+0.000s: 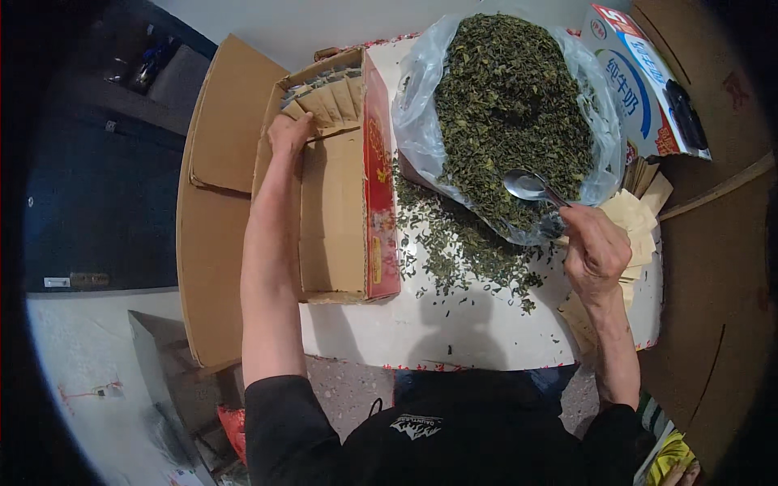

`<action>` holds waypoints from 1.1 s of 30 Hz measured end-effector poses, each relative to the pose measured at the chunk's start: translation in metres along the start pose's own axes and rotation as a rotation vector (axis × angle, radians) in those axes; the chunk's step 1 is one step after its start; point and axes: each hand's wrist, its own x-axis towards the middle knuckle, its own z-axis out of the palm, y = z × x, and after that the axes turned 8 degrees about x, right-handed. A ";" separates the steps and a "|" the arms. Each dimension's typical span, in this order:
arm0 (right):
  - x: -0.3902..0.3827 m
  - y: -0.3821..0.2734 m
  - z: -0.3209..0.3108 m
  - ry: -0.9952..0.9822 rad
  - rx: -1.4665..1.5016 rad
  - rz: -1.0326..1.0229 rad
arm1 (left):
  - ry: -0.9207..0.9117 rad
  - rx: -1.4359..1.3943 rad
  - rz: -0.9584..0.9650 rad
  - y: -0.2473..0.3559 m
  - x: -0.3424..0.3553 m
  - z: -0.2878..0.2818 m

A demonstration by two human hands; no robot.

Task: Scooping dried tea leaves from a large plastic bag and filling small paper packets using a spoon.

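My left hand (292, 132) reaches into the far end of an open cardboard box (332, 227). Its fingers are closed at the edge of a row of small tan paper packets (331, 101) that stand leaning together there; they appear to pinch one packet, partly hidden by the hand. In my right hand (597, 249) is a metal spoon (527, 185), gripped by its handle. The spoon's bowl is over the near right part of a heap of dried green leaves (510, 105), in an open clear plastic bag (417, 113). The bowl looks nearly free of leaves.
Loose leaves (454, 251) lie scattered on the white table (389, 336) between box and bag. More flat paper packets (632, 215) are piled beside my right hand. A printed carton (640, 89) stands at the far right; cardboard flaps (215, 275) border the left side.
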 end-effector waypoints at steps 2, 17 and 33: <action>0.001 -0.001 0.001 0.003 -0.002 -0.003 | -0.019 0.041 -0.015 -0.002 0.004 -0.002; -0.002 -0.007 -0.001 0.002 0.000 0.018 | -0.014 0.031 0.089 0.012 -0.019 -0.016; 0.001 -0.009 0.004 0.083 -0.017 0.045 | -0.897 -1.569 0.677 0.122 -0.403 -0.222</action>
